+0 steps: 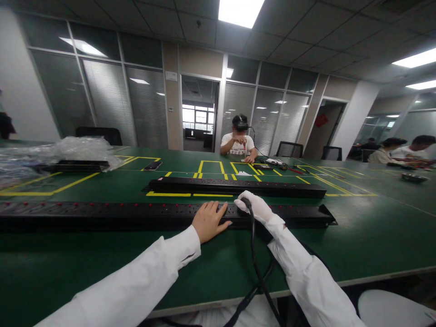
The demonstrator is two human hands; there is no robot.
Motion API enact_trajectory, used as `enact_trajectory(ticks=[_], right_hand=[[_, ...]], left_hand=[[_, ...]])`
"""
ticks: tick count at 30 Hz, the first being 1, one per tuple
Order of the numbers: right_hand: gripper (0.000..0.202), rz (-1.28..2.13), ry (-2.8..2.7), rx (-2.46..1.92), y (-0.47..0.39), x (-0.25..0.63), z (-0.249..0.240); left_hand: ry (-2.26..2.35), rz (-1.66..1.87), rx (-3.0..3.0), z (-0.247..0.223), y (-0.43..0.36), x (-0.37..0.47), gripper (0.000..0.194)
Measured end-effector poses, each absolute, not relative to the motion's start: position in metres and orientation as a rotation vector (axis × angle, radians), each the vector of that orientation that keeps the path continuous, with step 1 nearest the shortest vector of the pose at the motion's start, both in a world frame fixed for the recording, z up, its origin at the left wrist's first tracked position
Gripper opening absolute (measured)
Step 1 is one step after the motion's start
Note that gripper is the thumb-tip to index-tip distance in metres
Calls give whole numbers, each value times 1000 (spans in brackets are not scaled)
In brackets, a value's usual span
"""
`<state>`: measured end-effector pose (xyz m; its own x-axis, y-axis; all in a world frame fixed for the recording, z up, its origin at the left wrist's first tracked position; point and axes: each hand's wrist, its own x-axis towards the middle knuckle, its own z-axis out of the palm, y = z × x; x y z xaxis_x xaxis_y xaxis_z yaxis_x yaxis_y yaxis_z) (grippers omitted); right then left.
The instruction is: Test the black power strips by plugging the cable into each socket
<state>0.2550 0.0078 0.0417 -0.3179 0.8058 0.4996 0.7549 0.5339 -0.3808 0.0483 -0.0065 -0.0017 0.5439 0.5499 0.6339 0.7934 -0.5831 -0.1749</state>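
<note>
1 cable (252, 240) is pinched in right grip (257, 206), left grip (208, 221) spread, shirt lettering (240, 140) blurred.

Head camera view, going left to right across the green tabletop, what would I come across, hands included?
Clear plastic wrapping, phone, bare left hand, gloved right hand, small dark tray near the right edge.

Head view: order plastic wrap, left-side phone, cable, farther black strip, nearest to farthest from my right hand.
1. Cable, in your right hand.
2. Farther black strip, just beyond.
3. Phone, beyond and left.
4. Plastic wrap, farthest left.
</note>
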Motion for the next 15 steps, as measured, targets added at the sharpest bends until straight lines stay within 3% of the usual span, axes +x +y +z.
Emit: enact_trajectory(ticks=[15], right_hand=[[27,-80,-2244,-1224,7,251,39]], left_hand=[[-1094,-737,-2344,-2,-7,48,54]])
